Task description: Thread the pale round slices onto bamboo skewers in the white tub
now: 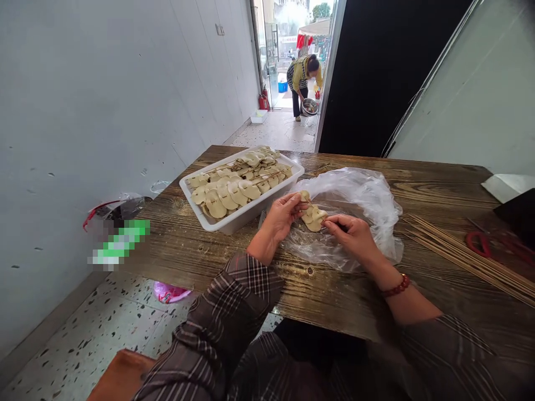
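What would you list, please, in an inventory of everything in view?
Long wooden table: one, dark brown, foreground
Rectangular plastic tray: one, white, table's left
Flat round skewered slices: many, cream, in tray
Crumpled plastic bag: one, translucent white, mid-table
Held skewer of slices: one, cream, above bag
Thin wooden sticks: many, tan, table's right
Red-handled scissors: one, red, beside sticks
Aproned co-worker: one, yellow top, background
Round metal bowl: at least one, silver, co-worker's grasp
Fire extinguishers: count unclear, red, background
Tall panel: one, black, background
Shiny plastic bag: one, pink, floor, left
Beaded bracelet: one, red, right wrist
Left hand: one, plaid sleeve, gripping skewer
Right hand: one, plaid sleeve, at skewer's end
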Motion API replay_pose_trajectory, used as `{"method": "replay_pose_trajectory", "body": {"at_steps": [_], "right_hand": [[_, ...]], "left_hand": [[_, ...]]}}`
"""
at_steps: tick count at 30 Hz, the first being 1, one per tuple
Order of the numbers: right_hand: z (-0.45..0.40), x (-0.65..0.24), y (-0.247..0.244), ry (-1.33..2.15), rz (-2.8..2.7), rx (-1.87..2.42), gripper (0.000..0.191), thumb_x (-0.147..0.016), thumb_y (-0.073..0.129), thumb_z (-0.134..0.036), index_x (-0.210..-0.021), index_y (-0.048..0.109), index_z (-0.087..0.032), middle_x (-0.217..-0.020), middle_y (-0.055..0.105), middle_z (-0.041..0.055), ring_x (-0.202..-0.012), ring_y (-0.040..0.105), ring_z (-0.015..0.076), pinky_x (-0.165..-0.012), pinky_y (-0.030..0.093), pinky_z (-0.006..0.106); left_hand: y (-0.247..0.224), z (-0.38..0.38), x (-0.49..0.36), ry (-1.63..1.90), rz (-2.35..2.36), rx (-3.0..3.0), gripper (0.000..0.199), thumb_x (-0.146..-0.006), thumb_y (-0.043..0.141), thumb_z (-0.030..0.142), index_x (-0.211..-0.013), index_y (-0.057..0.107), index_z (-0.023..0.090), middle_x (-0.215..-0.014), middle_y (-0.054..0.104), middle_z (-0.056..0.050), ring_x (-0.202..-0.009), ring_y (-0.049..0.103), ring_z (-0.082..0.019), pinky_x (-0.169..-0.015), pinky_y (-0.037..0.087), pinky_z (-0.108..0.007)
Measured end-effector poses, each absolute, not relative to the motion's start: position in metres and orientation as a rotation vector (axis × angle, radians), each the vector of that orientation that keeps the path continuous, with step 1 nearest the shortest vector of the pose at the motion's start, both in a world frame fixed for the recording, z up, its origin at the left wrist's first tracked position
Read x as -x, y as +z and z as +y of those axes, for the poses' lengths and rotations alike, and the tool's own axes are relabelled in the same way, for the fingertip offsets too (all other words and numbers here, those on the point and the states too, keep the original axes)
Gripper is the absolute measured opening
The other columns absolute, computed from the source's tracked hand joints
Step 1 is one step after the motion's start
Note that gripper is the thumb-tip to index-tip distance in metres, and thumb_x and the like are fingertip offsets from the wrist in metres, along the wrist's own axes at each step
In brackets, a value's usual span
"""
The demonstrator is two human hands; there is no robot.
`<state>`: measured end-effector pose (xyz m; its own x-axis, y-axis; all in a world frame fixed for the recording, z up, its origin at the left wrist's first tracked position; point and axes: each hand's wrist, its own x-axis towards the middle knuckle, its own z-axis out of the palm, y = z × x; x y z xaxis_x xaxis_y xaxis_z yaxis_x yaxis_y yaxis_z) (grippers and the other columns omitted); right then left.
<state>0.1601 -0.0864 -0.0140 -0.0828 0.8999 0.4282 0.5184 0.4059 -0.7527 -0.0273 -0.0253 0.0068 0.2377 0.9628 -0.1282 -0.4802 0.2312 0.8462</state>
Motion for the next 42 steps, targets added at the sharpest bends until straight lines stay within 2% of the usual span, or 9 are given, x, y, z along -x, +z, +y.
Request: {"method": "replay_pose_trajectory", "body": {"at_steps": [3,11,18,26,32,39,42], "right_hand": [[-0.087,-0.159,-0.014,0.521,-1.749,1.228,0.022,-0.088,0.06,-0.035,-0.083,0.076,-0.021,-0.082,0.078,0.0042,-0.072,0.07,0.0201,-0.068,0.054,0.031],[-0.088,-0.158,-0.015,0.414,-1.83,1.216,0.02,-0.09,0.059,-0.033,-0.084,0.075,-0.023,-0.085,0.077,0.0052,-0.076,0.071,0.0213,-0.07,0.055,0.033],[-0.089,-0.158,-0.016,0.279,-1.881,1.214,0.021,-0.093,0.056,-0.029,-0.083,0.073,-0.022,-0.085,0.076,0.0056,-0.077,0.069,0.0207,-0.07,0.053,0.033],[-0.089,-0.156,-0.014,0.293,-1.848,1.21,0.021,-0.092,0.056,-0.029,-0.082,0.073,-0.023,-0.083,0.075,0.0052,-0.075,0.069,0.0205,-0.07,0.054,0.033],[-0.089,-0.156,-0.014,0.301,-1.823,1.206,0.02,-0.091,0.057,-0.028,-0.084,0.074,-0.022,-0.086,0.076,0.0061,-0.079,0.07,0.0214,-0.074,0.055,0.034],[-0.089,-0.154,-0.011,0.36,-1.771,1.227,0.019,-0.09,0.058,-0.03,-0.084,0.074,-0.022,-0.084,0.077,0.0056,-0.077,0.07,0.0217,-0.073,0.055,0.035],[-0.088,-0.153,-0.012,0.373,-1.771,1.219,0.018,-0.089,0.059,-0.028,-0.084,0.075,-0.022,-0.085,0.077,0.0056,-0.077,0.071,0.0215,-0.073,0.055,0.034]], "left_hand": [[0.006,-0.026,0.027,1.117,0.723,-0.811,0.02,-0.077,0.076,0.03,-0.085,0.069,0.013,-0.091,0.076,-0.009,-0.073,0.069,-0.012,-0.067,0.051,-0.022],[0.009,-0.022,0.029,1.227,0.779,-0.729,0.023,-0.077,0.077,0.032,-0.085,0.065,0.015,-0.087,0.077,-0.008,-0.077,0.071,-0.015,-0.078,0.053,-0.029],[0.005,-0.025,0.025,1.215,0.803,-0.754,0.024,-0.073,0.08,0.032,-0.08,0.065,0.014,-0.084,0.077,-0.008,-0.076,0.071,-0.015,-0.074,0.053,-0.026],[0.001,-0.028,0.019,1.168,0.808,-0.794,0.028,-0.067,0.084,0.035,-0.076,0.068,0.013,-0.077,0.075,-0.008,-0.071,0.071,-0.016,-0.071,0.052,-0.027],[-0.004,-0.03,0.013,1.13,0.794,-0.773,0.025,-0.067,0.084,0.03,-0.074,0.067,0.012,-0.072,0.073,-0.006,-0.067,0.07,-0.016,-0.066,0.053,-0.024],[0.002,-0.034,0.014,1.057,0.682,-0.744,0.033,-0.078,0.076,0.04,-0.096,0.065,0.014,-0.091,0.076,-0.011,-0.079,0.074,-0.02,-0.071,0.058,-0.029],[0.004,-0.036,0.013,1.045,0.643,-0.768,0.03,-0.079,0.076,0.034,-0.097,0.066,0.013,-0.098,0.076,-0.013,-0.084,0.074,-0.02,-0.074,0.058,-0.029]]}}
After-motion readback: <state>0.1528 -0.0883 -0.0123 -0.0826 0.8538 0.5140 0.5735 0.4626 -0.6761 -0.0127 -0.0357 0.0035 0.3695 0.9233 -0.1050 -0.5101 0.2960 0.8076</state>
